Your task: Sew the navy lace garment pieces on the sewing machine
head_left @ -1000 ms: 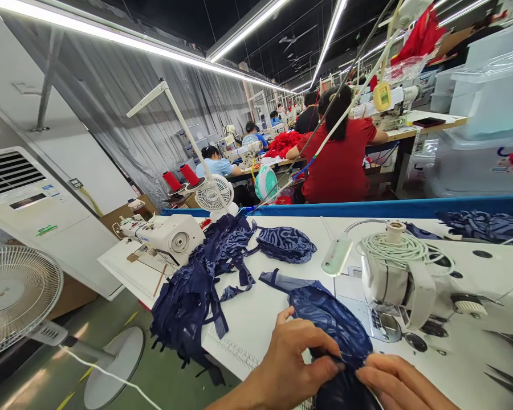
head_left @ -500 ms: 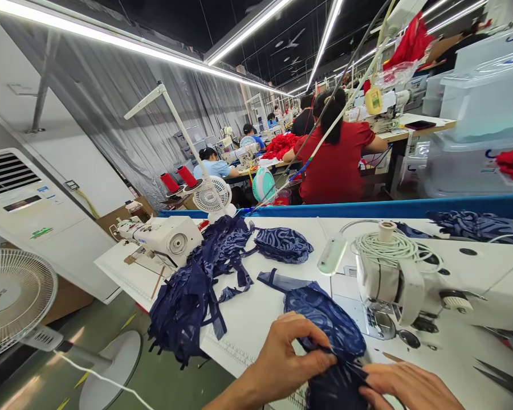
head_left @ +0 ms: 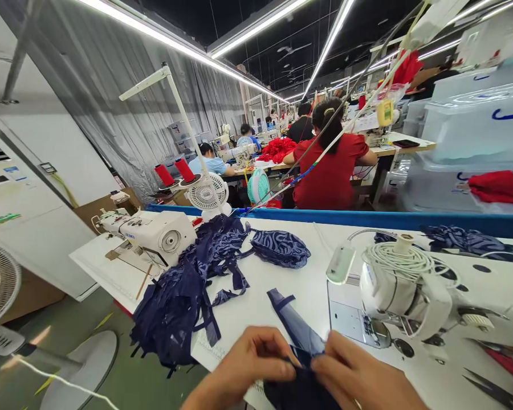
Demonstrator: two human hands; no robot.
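Pinched between thumb and fingers of both hands is a navy fabric piece (head_left: 301,364), held at the near edge of the white worktable (head_left: 299,285). The left hand (head_left: 248,364) closes on it from the left, the right hand (head_left: 354,378) from the right, fingertips almost meeting over the cloth. Most of the piece is hidden (its lower part runs under the hands and off the bottom of the frame), so its full shape cannot be made out; only a narrow strip rises away from the hands across the table. Both wrists are cut off by the frame edge, knuckles up, fingers curled downward.

Just right of the hands stands a white sewing machine (head_left: 404,290) with a coil of cord on top; its needle area is hard to read. A heap of navy pieces (head_left: 188,290) spills over the table's left edge, and a folded patterned piece (head_left: 280,247) lies beyond. A second sewing machine (head_left: 151,230) sits at the far left. Past the blue divider (head_left: 367,219) a person in a red top (head_left: 331,171) sits facing away.
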